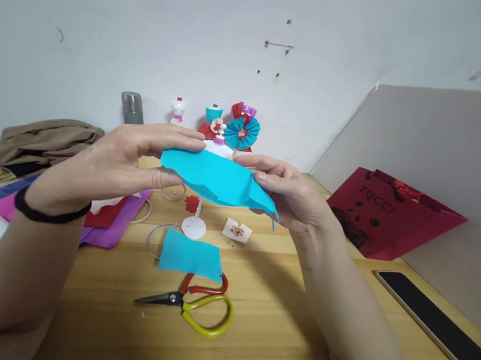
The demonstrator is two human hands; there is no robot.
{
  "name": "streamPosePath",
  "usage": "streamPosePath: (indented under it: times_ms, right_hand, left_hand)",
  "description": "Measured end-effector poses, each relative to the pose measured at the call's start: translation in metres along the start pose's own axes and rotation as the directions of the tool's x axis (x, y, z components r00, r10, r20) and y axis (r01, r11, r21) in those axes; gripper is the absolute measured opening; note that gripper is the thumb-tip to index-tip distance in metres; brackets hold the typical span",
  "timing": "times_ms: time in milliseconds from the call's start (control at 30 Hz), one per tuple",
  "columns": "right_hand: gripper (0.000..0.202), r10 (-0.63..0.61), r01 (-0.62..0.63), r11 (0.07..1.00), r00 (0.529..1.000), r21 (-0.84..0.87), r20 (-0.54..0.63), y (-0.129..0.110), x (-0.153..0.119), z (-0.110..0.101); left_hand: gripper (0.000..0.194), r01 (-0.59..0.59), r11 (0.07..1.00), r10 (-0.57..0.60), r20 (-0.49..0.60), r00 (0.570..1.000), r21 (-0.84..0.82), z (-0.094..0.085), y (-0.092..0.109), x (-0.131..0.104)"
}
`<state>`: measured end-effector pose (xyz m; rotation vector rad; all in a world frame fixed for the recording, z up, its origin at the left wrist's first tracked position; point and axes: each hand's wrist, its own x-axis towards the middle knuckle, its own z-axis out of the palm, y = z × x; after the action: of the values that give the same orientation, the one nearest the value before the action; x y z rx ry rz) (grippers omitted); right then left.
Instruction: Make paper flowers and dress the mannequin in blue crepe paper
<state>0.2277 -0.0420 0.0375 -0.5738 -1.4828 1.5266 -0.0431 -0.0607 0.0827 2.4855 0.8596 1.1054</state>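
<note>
A blue paper sheet (pixel 217 177) is stretched between my hands in front of a small white mannequin on a stand (pixel 194 227). My left hand (pixel 138 154) pinches its left end between thumb and fingers. Its right end is held by my right hand (pixel 287 191), thumb on top, with a thin blue strip hanging there. Below on the table lies another blue piece (pixel 191 255), overlapping a silvery ring. Just in front of that piece are scissors with one red and one yellow handle (pixel 201 304).
Decorated mannequins (pixel 242 131) and a grey flask (pixel 132 108) stand by the wall. Left are brown cloth (pixel 43 144) and purple sheets (pixel 114 232). A small printed card (pixel 237 230) lies mid-table. Right are a red paper bag (pixel 386 217) and a phone (pixel 433 323).
</note>
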Motion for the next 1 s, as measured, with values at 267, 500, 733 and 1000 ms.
streamPosePath:
  times_ms: [267, 500, 733, 1000]
  right_hand:
    - [0.029, 0.01, -0.01, 0.999, 1.0, -0.041, 0.013, 0.002, 0.0, -0.003]
    - [0.023, 0.007, -0.004, 0.995, 1.0, -0.104, 0.025, 0.001, -0.001, 0.0]
    - [0.021, -0.168, 0.152, 0.887, 0.986, -0.436, 0.001, -0.006, -0.01, -0.008]
    - [0.058, -0.191, 0.319, 0.713, 0.945, -0.624, 0.265, -0.026, -0.03, -0.009]
  left_hand:
    - [0.032, 0.082, 0.997, -0.08, 0.065, 0.995, -0.017, -0.004, -0.001, -0.001]
    - [0.015, 0.164, 0.982, -0.161, 0.042, 0.986, -0.096, 0.005, 0.0, 0.003]
    - [0.018, 0.222, 0.956, -0.238, -0.064, 0.969, -0.189, 0.012, -0.009, 0.009]
    - [0.016, 0.265, 0.91, -0.319, -0.13, 0.939, -0.318, 0.015, -0.013, 0.007]
